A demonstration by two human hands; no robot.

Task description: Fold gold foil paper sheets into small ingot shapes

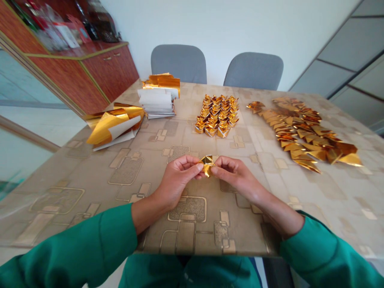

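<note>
Between my two hands is a small folded piece of gold foil paper (207, 163), held just above the table. My left hand (183, 173) pinches its left side between thumb and fingers. On the other side, my right hand (230, 171) grips the right edge in the same way. Beyond my hands, folded gold paper ingots (216, 116) stand grouped in tight rows. Flatter folded gold pieces (303, 134) lie in overlapping lines on the right.
A patterned cloth covers the table (126, 200). Loose gold sheets (115, 126) and a stack of white-backed foil paper (157, 102) lie on the left. Two grey chairs (179, 62) stand at the far edge, with a wooden cabinet (105, 72) at the back left.
</note>
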